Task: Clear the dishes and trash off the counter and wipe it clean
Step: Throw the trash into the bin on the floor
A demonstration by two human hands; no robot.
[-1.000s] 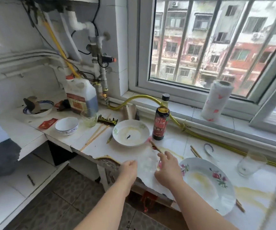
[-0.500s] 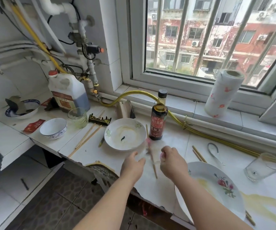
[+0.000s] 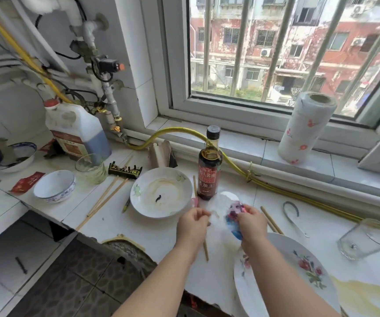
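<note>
Counter (image 3: 157,234): glossy white tile, edge chipped rough; ctr plate (image 3: 175,202) & lower-right plate (image 3: 282,271): glazed ceramic; chopsticks (image 3: 106,197): matt wood; tumbler (image 3: 365,239), right: clear glass; roll (image 3: 303,131), upper right: matt paper.

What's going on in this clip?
A person at a cluttered counter holds a thin clear wrapper with pink and blue print between both hands. The right hand grips one end and the left hand seems to pinch the other, just in front of the soy sauce bottle. The dirty white plate, flowered plate, small bowl and tipped glass sit uncleared, and the yellow spill is unwiped.
</note>
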